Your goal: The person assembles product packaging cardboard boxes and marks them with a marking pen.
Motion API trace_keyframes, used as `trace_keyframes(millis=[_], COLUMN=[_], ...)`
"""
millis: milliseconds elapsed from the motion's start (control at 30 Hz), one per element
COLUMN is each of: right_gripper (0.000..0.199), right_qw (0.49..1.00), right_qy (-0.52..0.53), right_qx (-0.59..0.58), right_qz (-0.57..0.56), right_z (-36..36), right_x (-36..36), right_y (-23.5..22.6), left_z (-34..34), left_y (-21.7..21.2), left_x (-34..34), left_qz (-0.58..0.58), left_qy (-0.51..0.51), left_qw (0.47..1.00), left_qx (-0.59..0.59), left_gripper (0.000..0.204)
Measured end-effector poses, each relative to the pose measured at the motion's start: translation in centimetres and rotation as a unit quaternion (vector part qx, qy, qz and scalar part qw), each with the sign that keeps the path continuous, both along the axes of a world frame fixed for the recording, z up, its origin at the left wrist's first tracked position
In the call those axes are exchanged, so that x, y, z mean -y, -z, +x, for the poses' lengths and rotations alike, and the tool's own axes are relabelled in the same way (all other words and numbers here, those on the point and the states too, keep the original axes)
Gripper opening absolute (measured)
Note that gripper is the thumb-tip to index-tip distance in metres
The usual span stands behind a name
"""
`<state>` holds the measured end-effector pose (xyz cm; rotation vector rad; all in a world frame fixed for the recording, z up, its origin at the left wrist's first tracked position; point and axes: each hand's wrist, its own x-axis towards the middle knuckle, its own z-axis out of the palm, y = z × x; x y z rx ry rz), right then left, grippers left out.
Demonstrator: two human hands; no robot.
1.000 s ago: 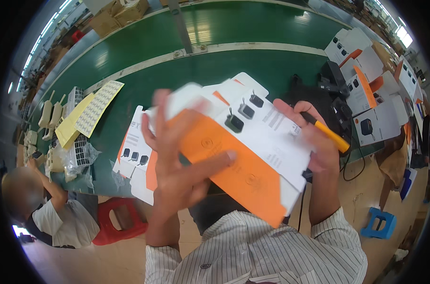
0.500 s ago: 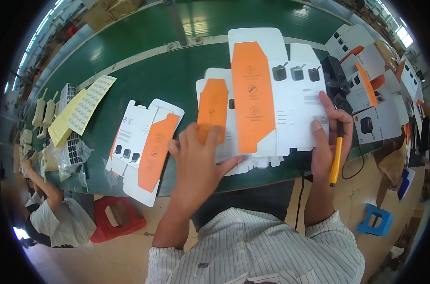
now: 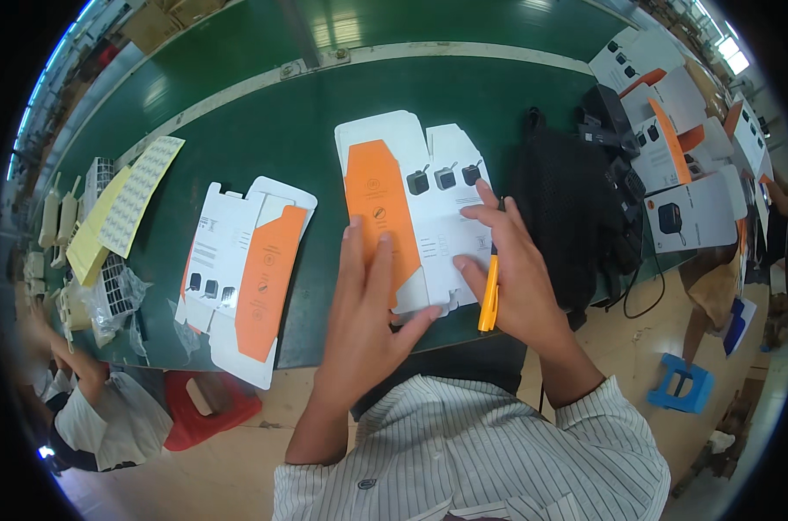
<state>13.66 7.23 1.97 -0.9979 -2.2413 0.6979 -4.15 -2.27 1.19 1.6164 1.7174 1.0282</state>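
- Carton stack, pressed flat, lies before us on the green table, near its close edge and under both hands.
- Long axis: runs away from our body, far end leaning left; one white end flap points away from us. Orange panel on the left, white pictured panel on the right.
- Left hand: fingers stretched and slightly parted on the orange panel, thumb spread wide toward the near edge.
- Right hand: thumb and fingertips apart on the white panel; we note a yellow pen-shaped tool held within it, yellow end toward us.
- Second flat stack, well apart at left: long axis also runs away from us, far end leaning right.
- Containers: cardboard boxes at far left, contents too small for us to tell; pictured cartons crowd the right side, insides hidden. Clear plastic touches a white grid tray.
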Motion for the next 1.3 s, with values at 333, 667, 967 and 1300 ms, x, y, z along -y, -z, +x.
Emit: trace_keyframes(millis=[333,667,967,1300], right_gripper=[0.043,0.020,0.016,0.017], right_qw=[0.995,0.941,0.987,0.989], right_qy=[-0.015,-0.064,-0.077,-0.079], right_qx=[0.001,-0.181,-0.099,-0.063], right_qz=[-0.103,-0.279,-0.105,-0.107], right_z=[0.7,0.4,0.0,0.0], right_x=[0.7,-0.7,-1.1,-1.2], right_y=[-0.7,1.9,2.2,2.1], left_z=[-0.3,-0.6,-0.7,-0.6], left_y=[1.8,2.2,2.4,2.2], left_x=[0.9,0.1,-0.1,-0.1], left_qz=[0.044,0.033,0.027,0.035], left_qy=[0.004,0.022,0.022,0.014], left_qw=[0.985,0.976,0.977,0.970], left_qx=[-0.169,-0.213,-0.210,-0.240], left_gripper=[0.099,0.086,0.086,0.075])
